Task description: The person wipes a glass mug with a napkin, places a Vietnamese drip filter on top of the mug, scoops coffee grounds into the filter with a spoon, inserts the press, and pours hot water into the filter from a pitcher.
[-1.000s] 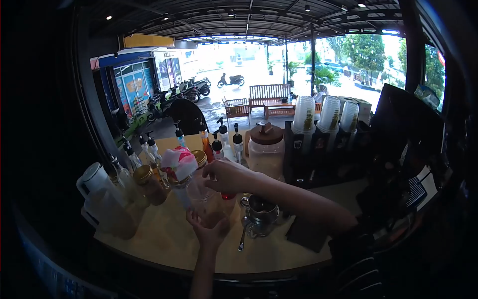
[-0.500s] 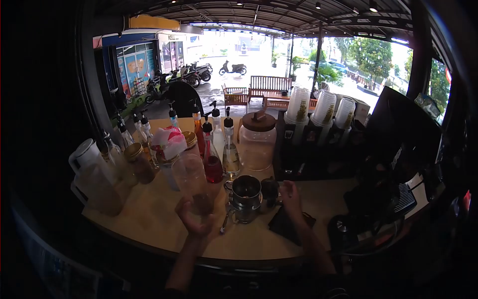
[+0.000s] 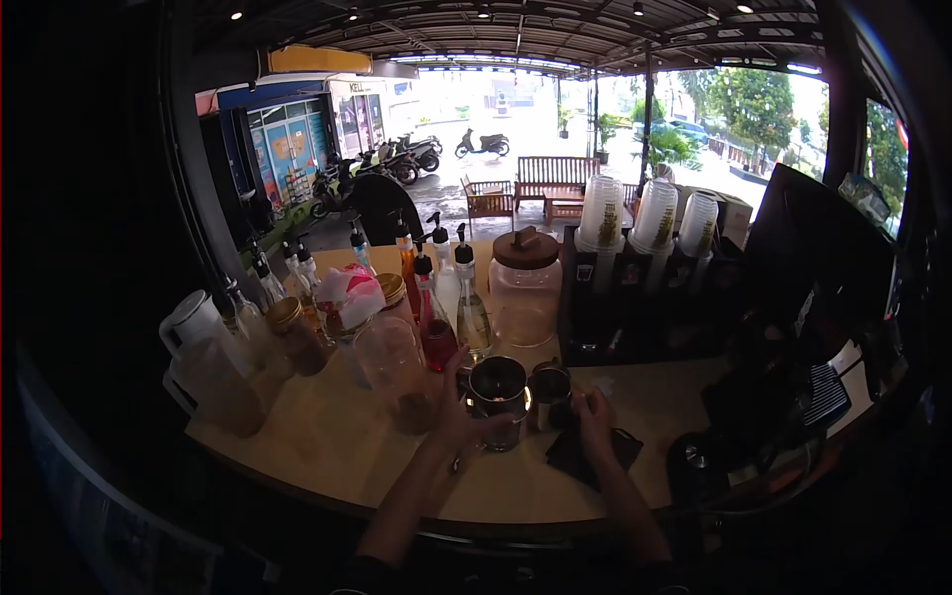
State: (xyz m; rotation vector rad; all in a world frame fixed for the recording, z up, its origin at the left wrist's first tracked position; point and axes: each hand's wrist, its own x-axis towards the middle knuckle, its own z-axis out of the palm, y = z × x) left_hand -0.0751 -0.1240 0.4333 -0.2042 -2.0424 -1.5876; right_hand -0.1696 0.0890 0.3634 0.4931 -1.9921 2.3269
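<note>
A metal pot [image 3: 499, 380] with a shiny rim stands near the front of the counter. My left hand [image 3: 458, 421] is at its near left side, thumb stretched across the front and fingers spread upward along the side; whether it bears on the metal I cannot tell. Just right of the pot is a smaller dark metal pitcher [image 3: 550, 397]. My right hand [image 3: 595, 421] is closed at the pitcher's right side, where its handle seems to be. A clear plastic cup [image 3: 390, 357] with brown contents at the bottom stands left of my left hand.
Pump bottles [image 3: 436, 332], jars and a pitcher [image 3: 213, 367] crowd the left and back. A lidded glass jar [image 3: 526, 297] stands behind the pot. Stacked cups [image 3: 601, 218] fill a black holder at right. A dark flat item [image 3: 595, 456] lies below my right hand.
My left hand has left the plastic cup and moved right to the metal pot. My right hand has lowered and closed beside the small pitcher. The whole view has shifted slightly.
</note>
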